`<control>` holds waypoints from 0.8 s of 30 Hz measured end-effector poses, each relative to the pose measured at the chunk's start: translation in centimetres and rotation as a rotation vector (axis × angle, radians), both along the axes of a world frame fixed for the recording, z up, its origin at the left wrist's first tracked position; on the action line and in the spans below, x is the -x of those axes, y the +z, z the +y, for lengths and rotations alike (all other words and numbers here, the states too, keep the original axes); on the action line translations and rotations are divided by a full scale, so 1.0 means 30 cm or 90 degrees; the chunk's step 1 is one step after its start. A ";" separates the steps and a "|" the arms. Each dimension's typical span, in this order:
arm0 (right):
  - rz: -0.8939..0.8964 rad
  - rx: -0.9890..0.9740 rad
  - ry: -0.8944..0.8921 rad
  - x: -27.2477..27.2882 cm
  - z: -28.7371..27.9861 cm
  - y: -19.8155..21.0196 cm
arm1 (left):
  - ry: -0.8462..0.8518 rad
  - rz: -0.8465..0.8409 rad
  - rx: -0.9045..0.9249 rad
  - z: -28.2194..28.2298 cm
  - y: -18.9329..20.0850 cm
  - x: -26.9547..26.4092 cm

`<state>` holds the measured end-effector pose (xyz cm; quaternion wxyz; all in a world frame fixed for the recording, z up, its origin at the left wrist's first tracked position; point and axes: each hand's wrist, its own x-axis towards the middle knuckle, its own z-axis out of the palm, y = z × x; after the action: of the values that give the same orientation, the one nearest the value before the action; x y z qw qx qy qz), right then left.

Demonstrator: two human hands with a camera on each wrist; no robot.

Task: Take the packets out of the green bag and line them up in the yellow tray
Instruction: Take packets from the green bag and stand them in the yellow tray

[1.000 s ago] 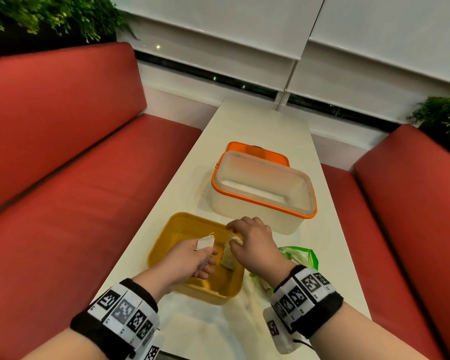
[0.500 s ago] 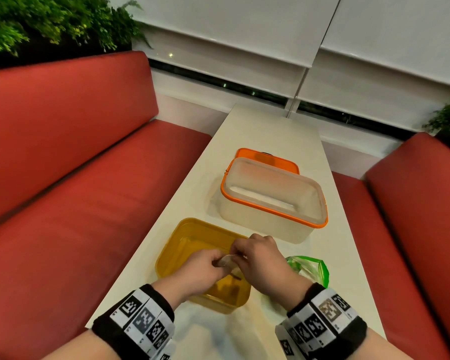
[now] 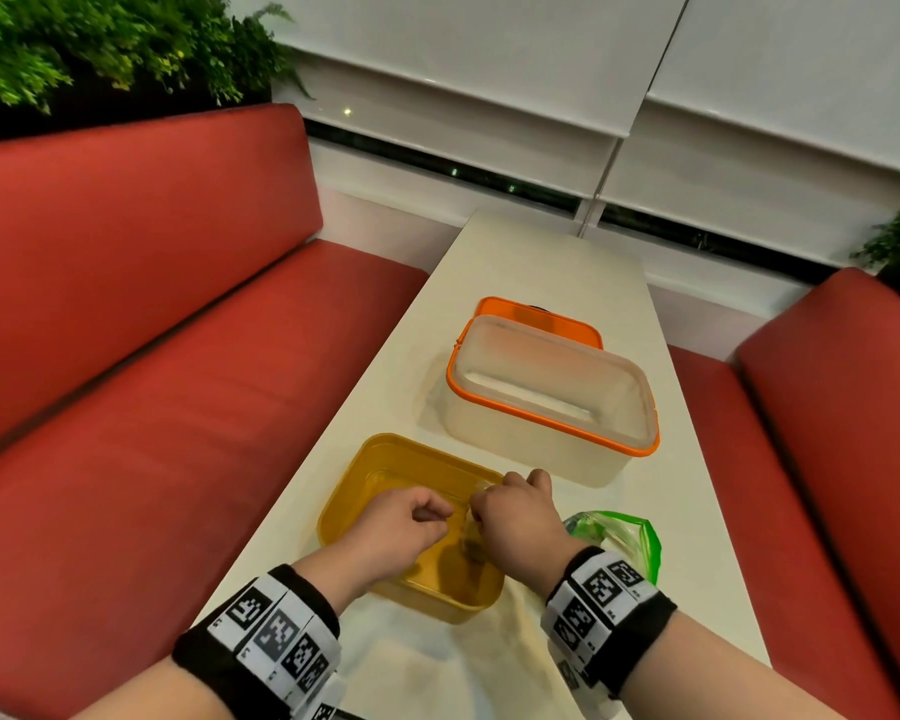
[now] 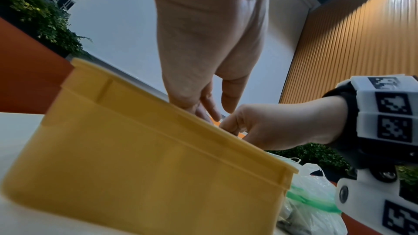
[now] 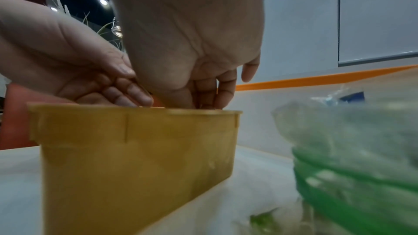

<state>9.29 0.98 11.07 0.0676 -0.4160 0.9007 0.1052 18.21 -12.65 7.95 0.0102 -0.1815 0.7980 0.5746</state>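
Note:
The yellow tray [image 3: 385, 445] stands on the white table near its front edge. Both of my hands dip into it. My right hand [image 3: 481, 504] has its fingers curled down on a pale packet [image 3: 480, 492], of which only a sliver shows. My left hand [image 3: 440, 511] pinches thumb against forefinger close beside it, seemingly on the same packet's end. In the right wrist view the tray wall [image 5: 135, 140] hides the fingertips and the tray's inside. The green bag [image 3: 627, 537] lies crumpled just right of the tray, under my right wrist.
A clear box with an orange rim [image 3: 552, 397] stands behind the tray, its orange lid [image 3: 536, 317] lying beyond it. Red benches run along both sides of the narrow table [image 3: 552, 252]. Plants sit behind the backrests.
A second ago my left hand held a white packet above the tray's near edge. Both hands have since gone deeper into the tray and drawn slightly apart. The camera has tilted up.

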 end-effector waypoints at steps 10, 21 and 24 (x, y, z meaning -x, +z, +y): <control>0.061 -0.019 -0.026 -0.010 -0.005 0.005 | 0.005 -0.003 -0.028 0.004 -0.007 -0.003; 0.125 0.319 -0.094 -0.108 0.283 0.046 | 0.016 -0.014 -0.068 0.014 -0.012 -0.006; 0.122 0.358 -0.179 -0.072 0.413 0.033 | 0.003 -0.015 -0.055 0.041 0.010 0.014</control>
<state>11.45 13.38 12.07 -0.1211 -0.2784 0.9453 -0.1193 17.78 -11.41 8.24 0.0258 -0.1894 0.7721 0.6061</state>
